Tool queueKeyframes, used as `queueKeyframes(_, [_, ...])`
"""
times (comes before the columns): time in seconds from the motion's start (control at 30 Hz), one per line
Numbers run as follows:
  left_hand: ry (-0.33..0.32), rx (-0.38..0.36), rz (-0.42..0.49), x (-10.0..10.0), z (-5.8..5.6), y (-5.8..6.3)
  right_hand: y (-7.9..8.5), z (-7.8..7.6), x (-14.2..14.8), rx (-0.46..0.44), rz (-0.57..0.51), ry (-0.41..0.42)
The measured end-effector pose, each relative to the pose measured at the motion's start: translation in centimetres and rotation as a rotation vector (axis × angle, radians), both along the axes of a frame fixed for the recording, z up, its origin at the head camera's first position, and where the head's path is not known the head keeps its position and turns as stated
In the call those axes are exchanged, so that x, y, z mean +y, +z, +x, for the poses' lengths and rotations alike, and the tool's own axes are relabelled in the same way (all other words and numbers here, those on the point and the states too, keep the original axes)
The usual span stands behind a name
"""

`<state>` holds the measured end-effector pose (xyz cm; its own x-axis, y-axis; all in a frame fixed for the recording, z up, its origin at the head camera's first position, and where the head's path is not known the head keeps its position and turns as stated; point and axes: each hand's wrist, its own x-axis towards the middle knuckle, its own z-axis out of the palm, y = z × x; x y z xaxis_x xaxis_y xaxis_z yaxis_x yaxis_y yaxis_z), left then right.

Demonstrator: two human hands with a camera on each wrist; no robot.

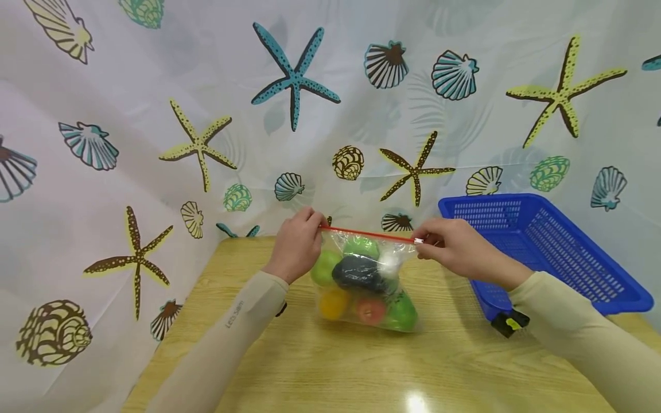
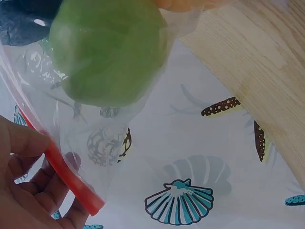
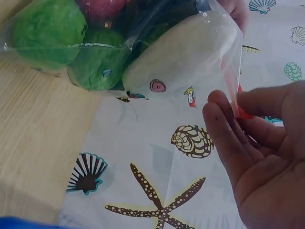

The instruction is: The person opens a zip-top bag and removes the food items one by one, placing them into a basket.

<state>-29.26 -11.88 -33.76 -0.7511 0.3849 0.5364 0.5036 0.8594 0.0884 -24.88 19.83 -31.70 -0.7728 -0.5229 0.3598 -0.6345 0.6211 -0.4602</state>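
Note:
A clear zip bag (image 1: 330, 232) full of produce hangs upright between both hands over the wooden table, its lower edge close to the tabletop. My left hand (image 1: 299, 241) pinches the left end of the red zip strip (image 1: 369, 234). At the strip's other end, my right hand (image 1: 457, 246) pinches the white slider (image 1: 419, 241) between thumb and fingers. Through the film show green round fruit (image 2: 112, 52), a long dark vegetable (image 1: 358, 273), an orange fruit (image 1: 333, 304), a reddish fruit (image 1: 370, 311), a green piece (image 1: 401, 312) and a long white vegetable (image 3: 186, 50).
A blue perforated plastic basket (image 1: 594, 241) stands on the table at the right, behind the right forearm. Behind the wooden table (image 1: 330, 373) hangs a white cloth (image 1: 330, 149) printed with starfish and shells, which also runs along the left side.

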Motion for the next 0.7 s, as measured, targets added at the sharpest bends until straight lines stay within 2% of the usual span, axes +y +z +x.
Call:
queueKeyframes(0.13, [-0.035, 0.052, -0.028, 1.0, 0.9, 0.3, -0.3, 0.2, -0.1, 0.04, -0.004, -0.026])
queueKeyframes(0.27, [-0.095, 0.079, -0.099, 3.3, 2.5, 1.2, -0.6, 0.3, -0.3, 0.053, -0.013, -0.041])
queueKeyframes(0.37, [-0.116, 0.02, -0.206, 6.0, 3.7, 2.1, -0.7, 0.4, -0.6, 0.065, -0.024, -0.053])
queueKeyframes(0.5, [-0.156, -0.054, -0.321, 9.6, 4.6, 2.9, -0.8, 0.5, -0.9, 0.088, -0.05, -0.071])
queueKeyframes(0.6, [-0.2, -0.061, -0.33, 11.5, 4.6, 3.0, -1.0, 0.6, -1.2, 0.084, -0.074, -0.084])
queueKeyframes(0.7, [-0.236, -0.097, -0.256, 12.5, 4.3, 2.9, -1.0, 0.5, -1.5, 0.073, -0.093, -0.099])
